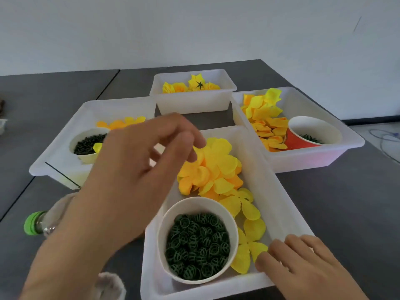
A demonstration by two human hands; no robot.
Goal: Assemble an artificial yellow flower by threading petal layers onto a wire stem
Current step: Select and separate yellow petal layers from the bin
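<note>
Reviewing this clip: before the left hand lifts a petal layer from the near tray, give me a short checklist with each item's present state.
1. Left hand over the petal pile in the near tray: ok, fingertips at the pile's top edge.
2. A single layer pinched: cannot tell, the fingers hide the contact.
3. Right hand steadying the tray: ok, it rests at the near right corner, fingertip touching a loose petal layer.
4. Cup of green ring parts upright and in reach: ok.
5. Wire stem ready: not ok, none visible.
6. Bottle clear of the forearm: cannot tell, it lies close beside it.
</note>
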